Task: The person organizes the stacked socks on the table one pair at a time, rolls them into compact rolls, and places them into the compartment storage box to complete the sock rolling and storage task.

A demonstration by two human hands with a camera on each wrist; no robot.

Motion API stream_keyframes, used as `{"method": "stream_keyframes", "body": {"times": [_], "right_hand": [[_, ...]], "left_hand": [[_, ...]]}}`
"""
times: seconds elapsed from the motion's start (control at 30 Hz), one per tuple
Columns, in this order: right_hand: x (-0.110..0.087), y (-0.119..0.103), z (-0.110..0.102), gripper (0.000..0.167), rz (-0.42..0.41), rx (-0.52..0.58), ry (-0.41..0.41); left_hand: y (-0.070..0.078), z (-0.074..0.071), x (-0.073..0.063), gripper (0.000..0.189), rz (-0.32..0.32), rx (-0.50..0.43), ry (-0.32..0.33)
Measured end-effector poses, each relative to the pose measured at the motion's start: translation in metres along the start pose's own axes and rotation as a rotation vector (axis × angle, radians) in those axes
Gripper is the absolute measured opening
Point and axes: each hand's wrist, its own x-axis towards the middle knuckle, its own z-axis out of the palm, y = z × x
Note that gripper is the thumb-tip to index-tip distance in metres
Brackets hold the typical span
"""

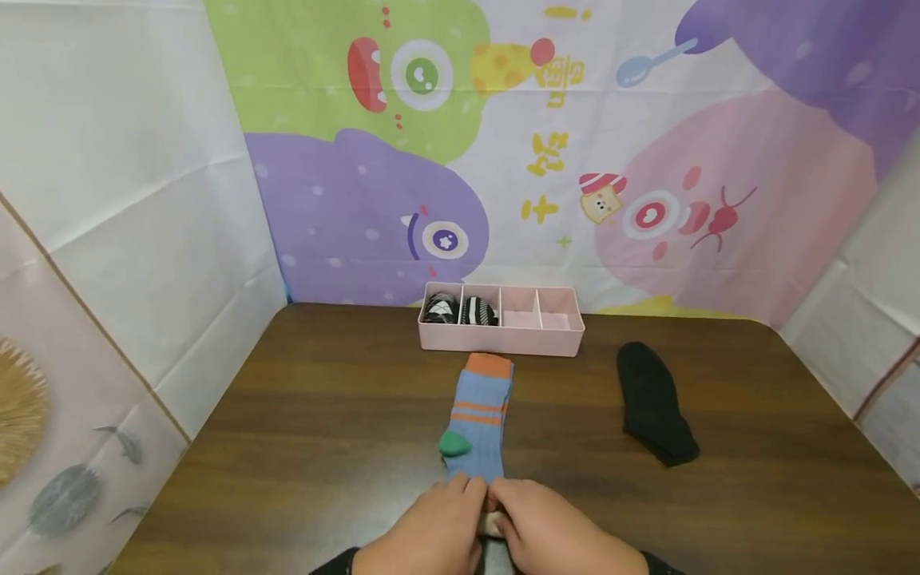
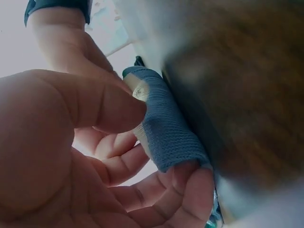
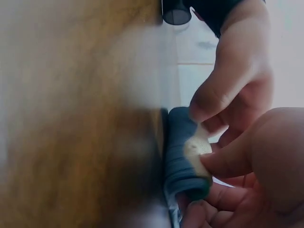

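Observation:
A blue sock (image 1: 480,435) with an orange cuff, two orange stripes and a green heel lies lengthwise on the table, cuff pointing away from me. Its near end is a thick roll held between both hands. My left hand (image 1: 433,523) grips one side of the roll and my right hand (image 1: 549,523) grips the other, the two meeting side by side. In the left wrist view, the rolled sock (image 2: 168,126) shows a cream patch by the thumb. The right wrist view shows the roll's layered end (image 3: 183,183) between thumb and fingers.
A pink divided box (image 1: 503,339) stands at the table's back edge; its two left compartments each hold a dark patterned bundle (image 1: 479,311). To the right lies a black sock (image 1: 654,403). A cartoon-printed cloth (image 1: 532,263) hangs behind the table (image 1: 302,431).

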Motion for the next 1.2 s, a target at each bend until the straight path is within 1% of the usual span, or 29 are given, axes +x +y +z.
{"method": "stream_keyframes", "body": {"times": [0.07, 0.13, 0.23, 0.3, 0.4, 0.47, 0.53, 0.6, 0.63, 0.73, 0.77, 0.83, 0.9, 0.97, 1.07, 1.2], "right_hand": [[0.000, -0.001, -0.002, 0.007, 0.034, 0.078, 0.000], [0.001, 0.000, -0.002, 0.007, 0.069, 0.127, -0.005], [0.001, -0.001, -0.002, 0.009, 0.112, 0.171, 0.000], [0.001, -0.002, -0.002, 0.009, 0.116, 0.149, 0.017], [-0.001, -0.005, -0.001, 0.012, 0.096, 0.050, 0.071], [-0.003, -0.009, 0.000, 0.014, 0.052, -0.054, 0.119], [-0.004, -0.014, 0.000, 0.016, 0.001, -0.163, 0.166], [-0.005, -0.018, 0.000, 0.017, -0.038, -0.263, 0.190], [-0.005, -0.020, -0.001, 0.016, -0.056, -0.307, 0.191], [-0.006, -0.023, -0.002, 0.015, -0.068, -0.406, 0.152], [-0.006, -0.023, -0.003, 0.016, -0.066, -0.432, 0.132], [-0.006, -0.023, -0.003, 0.020, -0.075, -0.466, 0.118], [-0.005, -0.023, -0.002, 0.018, -0.083, -0.473, 0.127], [-0.004, -0.022, -0.002, 0.014, -0.086, -0.456, 0.144], [-0.003, -0.020, -0.001, 0.011, -0.069, -0.383, 0.153], [-0.003, -0.016, 0.000, 0.004, -0.032, -0.303, 0.129]], "left_hand": [[0.001, 0.000, 0.000, 0.027, 0.010, 0.021, 0.015], [0.001, 0.001, 0.000, 0.023, 0.007, 0.039, 0.018], [0.003, 0.002, 0.001, 0.022, -0.007, 0.052, 0.012], [0.003, 0.002, 0.000, 0.026, -0.016, 0.044, 0.002], [0.003, 0.003, 0.000, 0.029, -0.017, 0.047, 0.004], [0.002, 0.003, -0.001, 0.027, -0.020, 0.033, -0.002], [0.001, 0.003, 0.000, 0.021, -0.022, 0.013, -0.008], [0.000, 0.002, 0.000, 0.018, -0.028, -0.019, -0.023], [0.000, 0.001, 0.000, 0.017, -0.032, -0.034, -0.031], [-0.001, -0.001, 0.001, 0.015, -0.035, -0.048, -0.041], [0.000, -0.001, 0.001, 0.016, -0.035, -0.042, -0.037], [0.001, -0.001, 0.001, 0.017, -0.026, -0.017, -0.013], [0.001, -0.001, 0.000, 0.017, -0.025, 0.002, 0.014], [0.002, -0.001, 0.000, 0.016, -0.021, 0.006, 0.031], [0.001, -0.002, -0.001, 0.018, -0.010, -0.004, 0.037], [0.000, -0.001, -0.002, 0.021, 0.004, -0.005, 0.043]]}}
